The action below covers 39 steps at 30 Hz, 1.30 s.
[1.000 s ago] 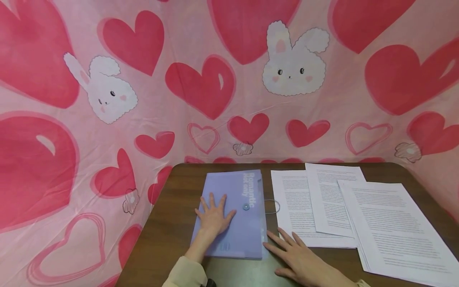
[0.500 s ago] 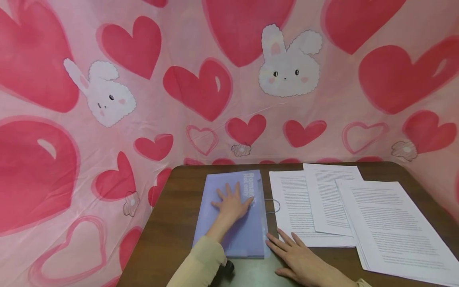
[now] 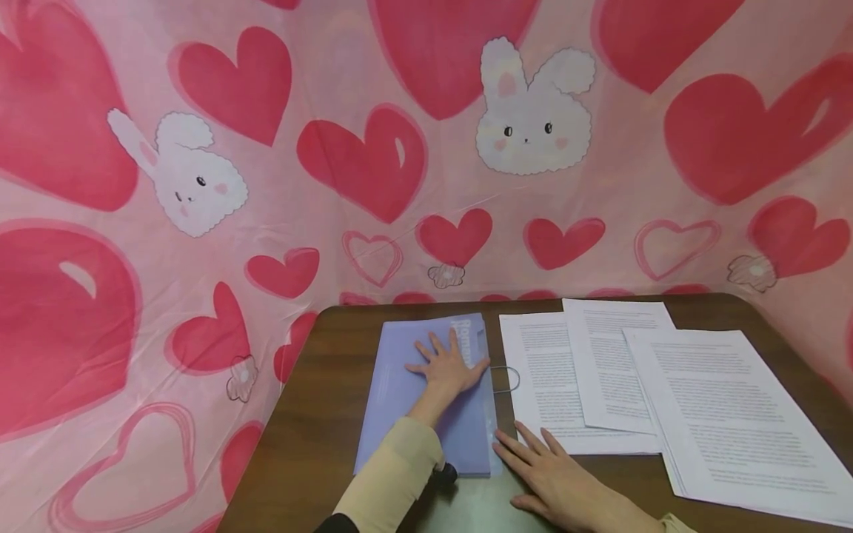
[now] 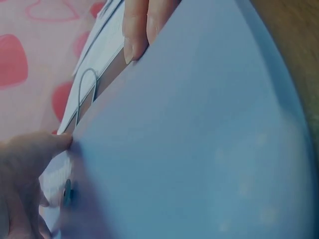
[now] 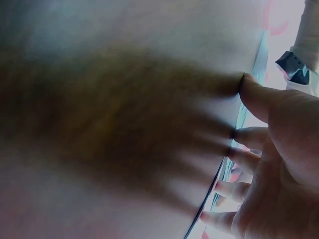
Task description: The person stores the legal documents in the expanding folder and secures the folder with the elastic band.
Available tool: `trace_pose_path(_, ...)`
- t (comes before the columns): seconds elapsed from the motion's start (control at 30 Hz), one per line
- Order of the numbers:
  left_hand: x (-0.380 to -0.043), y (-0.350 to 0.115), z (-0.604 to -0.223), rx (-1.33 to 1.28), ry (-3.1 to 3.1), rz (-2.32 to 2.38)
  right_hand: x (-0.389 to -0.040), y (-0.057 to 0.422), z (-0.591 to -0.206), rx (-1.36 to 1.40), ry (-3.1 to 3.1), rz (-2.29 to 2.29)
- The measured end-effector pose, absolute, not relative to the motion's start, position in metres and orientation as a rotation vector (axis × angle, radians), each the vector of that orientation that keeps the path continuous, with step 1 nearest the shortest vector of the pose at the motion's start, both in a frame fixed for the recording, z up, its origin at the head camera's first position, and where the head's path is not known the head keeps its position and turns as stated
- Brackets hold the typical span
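Observation:
A purple plastic file folder (image 3: 393,400) with white lettering lies flat on the table. My left hand (image 3: 445,366) rests on its cover with spread fingers, hiding part of the lettering, and its thumb is by the right edge. In the left wrist view, a small round button (image 4: 68,191) shows near this hand. From the folder's right edge an elastic loop (image 3: 518,379) sticks out. My right hand (image 3: 553,477) rests on the table with its fingers extended, the fingertips touching the folder's lower right edge.
To the right, printed sheets lie in three overlapping stacks: a left stack (image 3: 540,414), a middle stack (image 3: 613,370) and a right stack (image 3: 733,422). The loop's end reaches the left stack. A curtain (image 3: 453,178) with hearts and rabbits hangs behind the brown table (image 3: 300,414).
My left hand has slid over the folder's cover, up and to the right, from the middle to the right edge, and now covers the button in the head view. My right hand has stayed put.

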<state>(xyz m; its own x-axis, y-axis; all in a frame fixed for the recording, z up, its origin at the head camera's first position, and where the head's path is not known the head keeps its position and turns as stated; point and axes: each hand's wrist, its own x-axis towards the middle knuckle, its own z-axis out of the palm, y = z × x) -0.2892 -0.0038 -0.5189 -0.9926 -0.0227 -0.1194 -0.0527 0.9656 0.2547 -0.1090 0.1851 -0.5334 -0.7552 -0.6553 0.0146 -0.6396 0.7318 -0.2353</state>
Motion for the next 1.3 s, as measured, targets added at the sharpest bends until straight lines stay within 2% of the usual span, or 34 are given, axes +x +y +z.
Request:
trace_pose_path(0.7, -0.297, -0.013, -0.510, -0.084, 2.924, 0.600, -0.110, 0.184, -0.532, -1.057, 2.843, -0.335)
trace_pose_path(1.07, -0.331, -0.032, -0.528, -0.093, 2.792, 0.897, -0.112, 0.189, -0.540, -1.136, 2.918, -0.310)
trace_pose_path(1.3, -0.342, -0.050, -0.533, -0.009, 2.751, 1.036, -0.110, 0.187, -0.537, -1.088, 2.859, -0.346)
